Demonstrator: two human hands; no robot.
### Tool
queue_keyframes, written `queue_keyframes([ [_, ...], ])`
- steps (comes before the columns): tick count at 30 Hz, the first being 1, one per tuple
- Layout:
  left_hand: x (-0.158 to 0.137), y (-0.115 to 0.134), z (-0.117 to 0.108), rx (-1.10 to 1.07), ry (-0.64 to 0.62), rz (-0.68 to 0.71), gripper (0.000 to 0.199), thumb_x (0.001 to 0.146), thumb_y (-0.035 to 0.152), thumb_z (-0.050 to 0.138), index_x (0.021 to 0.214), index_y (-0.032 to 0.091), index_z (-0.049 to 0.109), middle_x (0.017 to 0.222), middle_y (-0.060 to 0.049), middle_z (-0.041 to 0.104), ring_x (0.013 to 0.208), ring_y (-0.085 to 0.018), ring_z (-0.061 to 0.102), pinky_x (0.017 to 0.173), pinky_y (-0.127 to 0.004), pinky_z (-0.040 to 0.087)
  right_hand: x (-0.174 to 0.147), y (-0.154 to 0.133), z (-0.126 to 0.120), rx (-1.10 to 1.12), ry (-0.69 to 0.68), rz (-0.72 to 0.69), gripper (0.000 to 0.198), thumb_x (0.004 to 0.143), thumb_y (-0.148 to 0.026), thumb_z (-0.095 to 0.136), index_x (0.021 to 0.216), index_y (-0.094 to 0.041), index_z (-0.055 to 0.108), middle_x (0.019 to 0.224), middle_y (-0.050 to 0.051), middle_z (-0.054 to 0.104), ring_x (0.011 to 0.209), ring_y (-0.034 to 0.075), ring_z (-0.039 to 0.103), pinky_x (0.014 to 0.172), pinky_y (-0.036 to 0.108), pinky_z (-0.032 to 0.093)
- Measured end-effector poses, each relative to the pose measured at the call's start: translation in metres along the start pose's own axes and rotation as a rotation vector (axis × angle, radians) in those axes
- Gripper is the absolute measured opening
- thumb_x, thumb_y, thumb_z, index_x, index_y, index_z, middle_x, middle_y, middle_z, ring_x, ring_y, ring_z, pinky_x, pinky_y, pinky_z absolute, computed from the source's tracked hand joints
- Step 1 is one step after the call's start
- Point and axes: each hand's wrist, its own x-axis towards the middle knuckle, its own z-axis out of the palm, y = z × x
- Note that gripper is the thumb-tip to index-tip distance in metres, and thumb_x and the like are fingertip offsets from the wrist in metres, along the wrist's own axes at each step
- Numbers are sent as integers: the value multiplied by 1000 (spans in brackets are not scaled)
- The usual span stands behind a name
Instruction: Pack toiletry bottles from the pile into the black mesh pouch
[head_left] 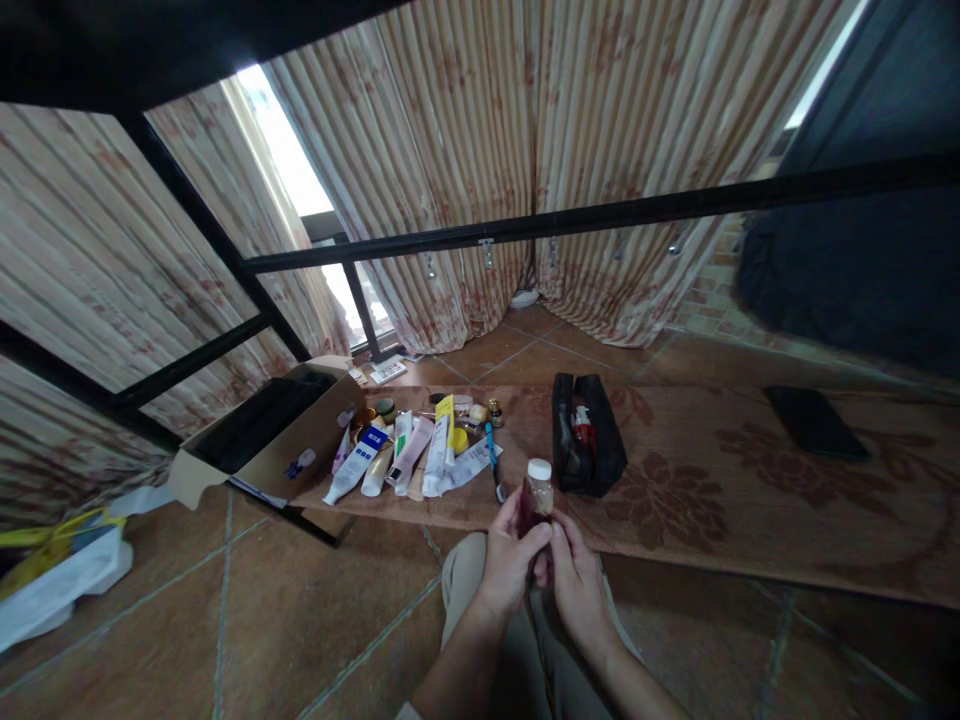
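A small clear bottle [538, 492] with a white cap and dark reddish contents stands upright between my two hands, above my knee. My left hand [508, 562] wraps its side and my right hand [576, 572] grips it from the right and below. Just beyond, on a patterned brown rug [750, 480], lies an open black pouch [586, 433] with a red-and-white item inside. To the left of the pouch lies a spread of tubes [420, 455], small jars and a blue-handled brush [493, 458].
An open cardboard box [270, 435] with dark contents sits at the left of the tubes. A white and yellow plastic bag [56, 565] lies at far left. A dark flat case [816, 421] rests on the rug at right. Black metal bars [600, 215] cross overhead; curtains hang behind.
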Motion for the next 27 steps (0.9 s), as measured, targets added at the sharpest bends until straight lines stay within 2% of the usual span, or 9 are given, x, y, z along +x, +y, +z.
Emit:
queue_keyframes([
  [4,-1,-1,1,75,64,-24,79,70,42,77,140,31,42,104,-3,68,33,-1,44,31,-18,33,0,-1,0,68,-27,9,55,93,-57,33,121,-16,56,77,5,69,62,18,61,62,29,49],
  [6,-1,0,1,97,76,-32,80,71,42,76,141,31,41,105,-4,68,34,-2,44,32,-18,33,0,-1,-1,80,-47,2,53,93,-58,35,120,-17,56,72,2,67,58,16,59,59,28,48],
  [11,-3,3,-1,32,29,-53,77,72,31,72,143,30,41,96,-3,72,37,-5,45,34,-19,34,-1,-7,-2,65,-66,2,48,90,-59,45,112,-18,56,65,-2,61,57,15,57,54,25,46],
  [15,-5,7,-1,-48,26,-57,70,71,23,64,139,28,48,87,-3,73,41,-9,48,36,-21,35,-1,-10,0,120,-59,24,42,88,-57,50,106,-19,54,60,-6,55,50,12,52,49,23,43],
  [19,-4,8,-2,-116,37,-61,62,67,19,61,129,24,57,98,-6,72,46,-10,52,37,-22,37,0,-12,1,144,-36,31,37,88,-54,50,102,-19,54,58,-7,53,48,11,52,47,22,41],
  [23,-4,10,-4,-186,58,-70,53,70,25,62,122,20,61,108,-9,68,58,-14,60,38,-23,39,0,-9,1,111,-14,9,37,90,-53,45,100,-19,55,55,-5,55,48,12,53,48,22,42],
  [27,-3,10,-5,-191,45,-118,52,76,33,60,126,20,56,97,-7,67,49,-13,56,38,-25,41,0,-6,1,148,-5,-1,43,92,-53,40,111,-18,55,55,-5,56,48,13,52,49,23,42],
])
